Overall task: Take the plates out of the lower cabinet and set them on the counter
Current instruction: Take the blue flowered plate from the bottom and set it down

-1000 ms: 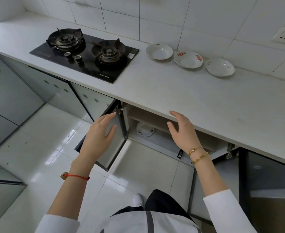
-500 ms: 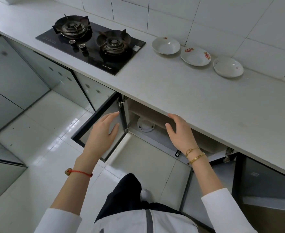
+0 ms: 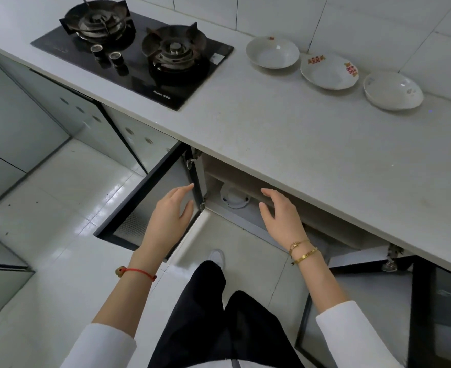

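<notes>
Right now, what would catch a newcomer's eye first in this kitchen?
Two open hands, left hand and right hand, reach toward the open lower cabinet, where one white plate lies inside. On the counter three plates sit in a row right of the black gas hob.

Empty hands (image 3: 169, 216) before open cabinet (image 3: 235, 187)

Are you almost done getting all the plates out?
Three plates already sit on the counter. Both cabinet doors stand open, and the left hand and right hand reach in empty. One plate shows inside; any others are hidden.
</notes>
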The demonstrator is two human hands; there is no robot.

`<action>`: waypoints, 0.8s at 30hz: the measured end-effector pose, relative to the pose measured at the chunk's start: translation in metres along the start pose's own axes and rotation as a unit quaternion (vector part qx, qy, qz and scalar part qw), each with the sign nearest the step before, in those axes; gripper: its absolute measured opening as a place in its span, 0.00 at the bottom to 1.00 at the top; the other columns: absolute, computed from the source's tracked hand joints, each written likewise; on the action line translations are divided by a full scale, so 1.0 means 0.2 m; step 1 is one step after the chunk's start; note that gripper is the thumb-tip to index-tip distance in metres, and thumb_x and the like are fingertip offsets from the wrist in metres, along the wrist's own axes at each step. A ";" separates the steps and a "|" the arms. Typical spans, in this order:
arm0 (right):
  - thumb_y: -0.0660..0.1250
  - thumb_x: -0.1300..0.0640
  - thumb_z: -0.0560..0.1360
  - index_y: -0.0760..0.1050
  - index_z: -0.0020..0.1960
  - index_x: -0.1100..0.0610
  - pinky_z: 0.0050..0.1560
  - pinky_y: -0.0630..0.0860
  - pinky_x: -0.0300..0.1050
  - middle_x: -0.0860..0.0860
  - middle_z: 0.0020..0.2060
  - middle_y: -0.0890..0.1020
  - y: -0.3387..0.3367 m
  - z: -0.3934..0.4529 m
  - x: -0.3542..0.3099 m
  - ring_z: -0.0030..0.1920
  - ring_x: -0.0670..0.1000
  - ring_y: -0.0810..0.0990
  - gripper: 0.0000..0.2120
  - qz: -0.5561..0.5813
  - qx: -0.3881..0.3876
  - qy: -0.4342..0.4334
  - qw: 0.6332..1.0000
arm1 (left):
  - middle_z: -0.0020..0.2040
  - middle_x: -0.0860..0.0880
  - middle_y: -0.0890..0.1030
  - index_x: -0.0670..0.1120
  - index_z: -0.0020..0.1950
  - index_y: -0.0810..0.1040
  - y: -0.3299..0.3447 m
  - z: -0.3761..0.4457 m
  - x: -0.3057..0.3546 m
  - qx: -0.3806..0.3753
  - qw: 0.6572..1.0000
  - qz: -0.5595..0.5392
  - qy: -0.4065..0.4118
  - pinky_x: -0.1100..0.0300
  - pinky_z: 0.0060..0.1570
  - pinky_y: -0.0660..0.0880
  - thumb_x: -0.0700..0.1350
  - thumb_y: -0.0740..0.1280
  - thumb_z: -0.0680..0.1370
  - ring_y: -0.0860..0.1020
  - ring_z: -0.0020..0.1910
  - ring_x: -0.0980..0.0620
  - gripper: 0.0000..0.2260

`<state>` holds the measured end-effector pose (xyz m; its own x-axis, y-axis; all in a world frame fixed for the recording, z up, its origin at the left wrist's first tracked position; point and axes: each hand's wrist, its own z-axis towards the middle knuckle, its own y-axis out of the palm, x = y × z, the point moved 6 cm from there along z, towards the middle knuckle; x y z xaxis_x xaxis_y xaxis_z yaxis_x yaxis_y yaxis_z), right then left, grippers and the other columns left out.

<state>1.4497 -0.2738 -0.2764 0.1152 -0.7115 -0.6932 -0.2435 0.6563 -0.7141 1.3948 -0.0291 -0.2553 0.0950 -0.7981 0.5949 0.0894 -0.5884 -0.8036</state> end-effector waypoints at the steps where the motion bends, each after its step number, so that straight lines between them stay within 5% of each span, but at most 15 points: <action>1: 0.58 0.54 0.80 0.67 0.69 0.55 0.64 0.62 0.36 0.49 0.66 0.73 0.07 0.04 0.06 0.68 0.49 0.68 0.18 -0.004 -0.001 0.004 1.000 | 0.67 0.47 0.76 0.46 0.71 0.71 0.07 0.04 -0.06 -0.003 1.000 0.002 0.000 0.60 0.65 0.67 0.44 0.61 0.81 0.74 0.66 0.50 0.18; 13: 0.60 0.57 0.79 0.69 0.67 0.58 0.65 0.67 0.45 0.55 0.64 0.75 1.08 0.56 1.00 0.65 0.55 0.72 0.17 -0.031 -0.014 0.013 0.999 | 0.67 0.43 0.76 0.41 0.70 0.72 1.18 0.50 -0.92 -0.049 0.999 -0.004 -0.013 0.58 0.66 0.66 0.41 0.62 0.80 0.73 0.66 0.45 0.18; 21: 0.60 0.59 0.80 0.68 0.69 0.64 0.68 0.62 0.42 0.61 0.65 0.74 1.73 0.81 1.71 0.67 0.59 0.70 0.19 -0.050 -0.051 0.028 0.997 | 0.58 0.39 0.80 0.40 0.69 0.73 1.94 0.74 -1.43 -0.079 0.996 0.011 -0.028 0.63 0.52 0.68 0.38 0.62 0.79 0.80 0.51 0.41 0.18; 24: 0.59 0.58 0.80 0.67 0.70 0.63 0.69 0.61 0.42 0.61 0.67 0.72 1.82 0.89 1.91 0.69 0.58 0.68 0.19 -0.049 -0.041 0.048 0.997 | 0.63 0.38 0.78 0.40 0.69 0.73 2.14 0.80 -1.54 -0.083 0.996 0.025 -0.012 0.61 0.56 0.67 0.37 0.63 0.77 0.78 0.57 0.40 0.19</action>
<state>1.5759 -0.2612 -0.8185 0.0501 -0.7948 -0.6048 -0.3133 0.5625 -0.7652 1.5629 -0.0148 -0.7795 0.1195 -0.8250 0.5524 -0.0806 -0.5626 -0.8228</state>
